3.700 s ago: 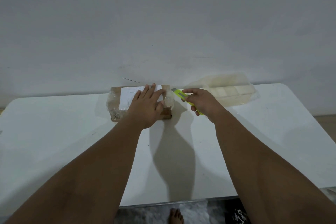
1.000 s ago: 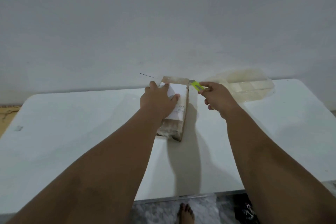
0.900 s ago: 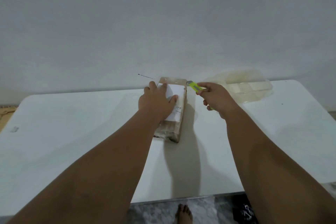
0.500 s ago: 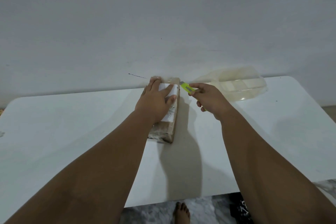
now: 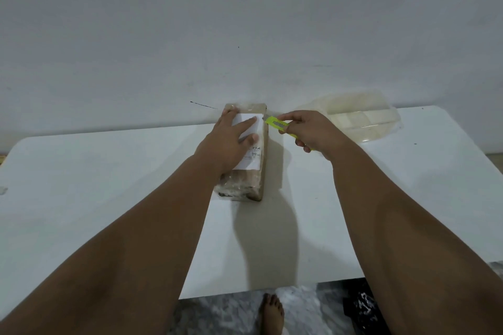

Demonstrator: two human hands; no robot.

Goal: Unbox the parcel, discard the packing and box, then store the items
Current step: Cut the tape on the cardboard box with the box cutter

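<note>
A brown cardboard parcel (image 5: 254, 177) wrapped in clear tape, with a white label on top, lies lengthwise on the white table (image 5: 109, 171), its far end at the wall. My left hand (image 5: 230, 141) presses flat on the label, fingers spread. My right hand (image 5: 310, 130) grips a yellow-green utility knife (image 5: 276, 124). The knife's tip touches the parcel's far right top edge.
A clear plastic compartment container (image 5: 359, 117) sits at the back right of the table against the grey wall. My bare foot (image 5: 270, 313) shows on the marbled floor below the table's front edge. A dark object (image 5: 362, 304) lies on the floor at the right.
The parcel has been turned from crosswise to lengthwise. Over the last second the knife tip has stayed at the parcel's far right edge and my left hand shifted slightly on the label.
</note>
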